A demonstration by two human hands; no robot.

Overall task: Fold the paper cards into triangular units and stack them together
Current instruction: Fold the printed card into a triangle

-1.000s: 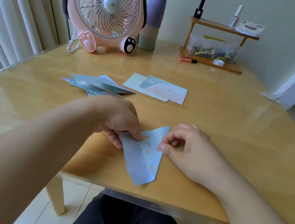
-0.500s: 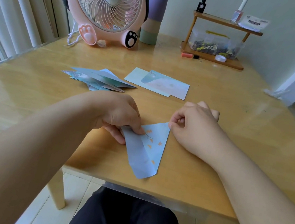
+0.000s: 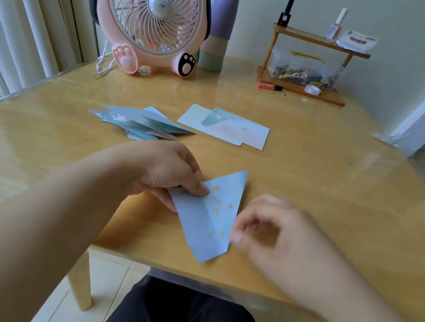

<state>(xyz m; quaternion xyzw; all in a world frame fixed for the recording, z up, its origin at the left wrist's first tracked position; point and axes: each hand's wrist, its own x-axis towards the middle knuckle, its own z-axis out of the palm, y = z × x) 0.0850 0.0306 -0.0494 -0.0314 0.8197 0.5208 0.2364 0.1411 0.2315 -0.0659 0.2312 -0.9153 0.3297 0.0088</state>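
Observation:
A light blue paper card (image 3: pixel 207 223) with small orange marks lies folded into a long triangle near the table's front edge, its point toward me. My left hand (image 3: pixel 166 175) pinches its upper left corner between thumb and fingers. My right hand (image 3: pixel 267 229) is blurred with curled fingers at the card's lower right edge; whether it touches the paper is unclear. A pile of folded triangular units (image 3: pixel 141 122) lies farther back on the left. Two flat unfolded cards (image 3: pixel 236 131) overlap to its right.
The wooden table (image 3: pixel 323 190) carries a pink fan (image 3: pixel 153 20) and stacked cups (image 3: pixel 218 30) at the back. A small wooden shelf (image 3: pixel 306 62) with bottles and a clear box of clips stands back right. The table's front edge runs just below the card.
My right hand slid from the card's top right corner down along its right edge to the lower part. My left hand kept its pinch on the upper left corner.

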